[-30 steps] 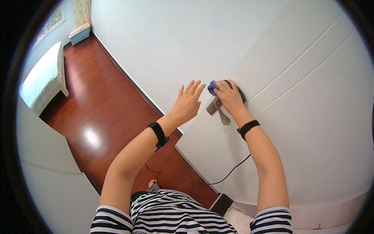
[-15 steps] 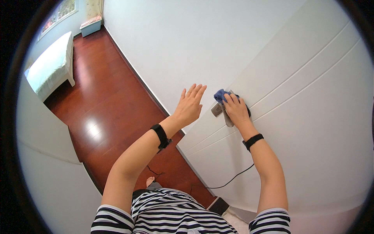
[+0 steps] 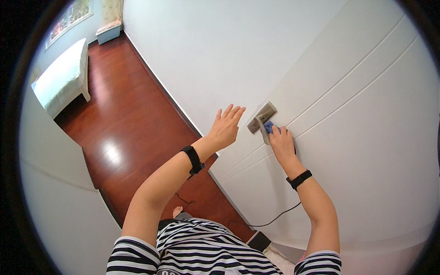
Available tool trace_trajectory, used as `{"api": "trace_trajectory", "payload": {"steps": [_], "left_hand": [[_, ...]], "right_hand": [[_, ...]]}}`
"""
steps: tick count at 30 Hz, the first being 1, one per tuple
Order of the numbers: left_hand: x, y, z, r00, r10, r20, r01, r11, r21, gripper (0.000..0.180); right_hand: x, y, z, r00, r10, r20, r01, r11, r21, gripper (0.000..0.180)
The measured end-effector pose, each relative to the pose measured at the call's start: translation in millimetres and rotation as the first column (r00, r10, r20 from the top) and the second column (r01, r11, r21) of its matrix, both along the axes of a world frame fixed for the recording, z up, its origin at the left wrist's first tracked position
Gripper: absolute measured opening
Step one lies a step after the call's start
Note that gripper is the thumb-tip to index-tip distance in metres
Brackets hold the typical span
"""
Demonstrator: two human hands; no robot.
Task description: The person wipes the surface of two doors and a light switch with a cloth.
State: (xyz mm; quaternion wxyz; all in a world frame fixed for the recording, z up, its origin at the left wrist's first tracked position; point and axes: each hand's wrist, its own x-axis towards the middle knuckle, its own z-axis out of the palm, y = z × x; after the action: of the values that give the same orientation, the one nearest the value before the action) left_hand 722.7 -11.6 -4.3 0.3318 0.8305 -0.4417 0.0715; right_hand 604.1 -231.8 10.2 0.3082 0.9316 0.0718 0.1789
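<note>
My right hand (image 3: 283,142) is closed on a blue cloth (image 3: 270,127), pressed by the lever of a metal door handle (image 3: 262,130). Most of the cloth is hidden under my fingers. Behind the lever, the handle's rectangular backplate (image 3: 270,110) shows on the white door (image 3: 339,137). My left hand (image 3: 224,128) is raised near the door's edge, its fingers stretched out and holding nothing. A black band circles each wrist.
A bed (image 3: 64,82) with a pale green cover stands at the far left, beyond the reddish wooden floor (image 3: 123,123). A blue box (image 3: 108,33) sits by the window. A black cable (image 3: 275,221) hangs below my right arm.
My right hand and the cloth have moved down from the top of the handle's backplate to the lever, uncovering the backplate. My left hand has shifted only slightly.
</note>
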Motion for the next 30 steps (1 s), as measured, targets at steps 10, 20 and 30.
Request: {"api": "trace_trajectory", "payload": {"steps": [10,20,30], "left_hand": [[-3.8,19.2,-3.6,0.998,0.031,-0.053,-0.034,0.998,-0.052,0.063],[-2.6,-2.5,-5.7,0.998,-0.013,-0.064,0.011,0.999,-0.035,0.062],[-1.4,-39.5,-23.2,0.992,-0.111,-0.059,0.112,0.994,0.015,0.062]], "right_hand": [[16.5,45.1,62.2,0.976,-0.171,0.137,0.073,0.843,0.532,0.039],[-1.5,27.4,-12.7,0.997,-0.051,0.064,-0.005,0.740,0.672,0.038],[-56.7,24.1,24.4,0.892,-0.308,-0.331,0.452,0.638,0.623,0.030]]}}
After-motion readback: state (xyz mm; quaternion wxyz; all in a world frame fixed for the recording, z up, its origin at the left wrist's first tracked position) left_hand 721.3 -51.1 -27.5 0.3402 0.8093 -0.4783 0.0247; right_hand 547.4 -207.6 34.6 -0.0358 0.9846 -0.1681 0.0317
